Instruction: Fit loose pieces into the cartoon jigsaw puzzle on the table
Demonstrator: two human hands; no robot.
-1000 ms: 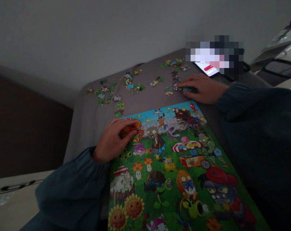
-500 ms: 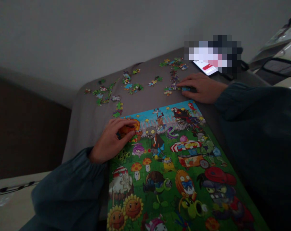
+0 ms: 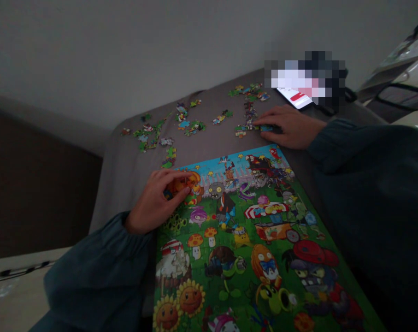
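A colourful cartoon jigsaw puzzle (image 3: 226, 249), with a blue sky strip and green ground, lies before me. My left hand (image 3: 155, 198) rests on its upper left corner, thumb and index finger apart over an orange printed figure, with no piece visible between them. Beyond the puzzle's far edge, my right hand (image 3: 288, 127) lies low on the grey cloth with fingers stretched out. A blue-green puzzle piece (image 3: 267, 128) shows between its fingers and thumb, partly covered. Its fingertips touch or nearly touch a cluster of loose pieces (image 3: 250, 113).
More loose pieces (image 3: 150, 133) are scattered at the far left of the cloth-covered surface (image 3: 126, 161). Others lie at the far middle (image 3: 193, 127) and back right (image 3: 250, 91). A lit phone (image 3: 300, 97), partly blurred out, lies at the back right, below a pale wall (image 3: 143, 50).
My left hand has shifted very slightly to the left on the puzzle corner. My right hand stays in the same place.
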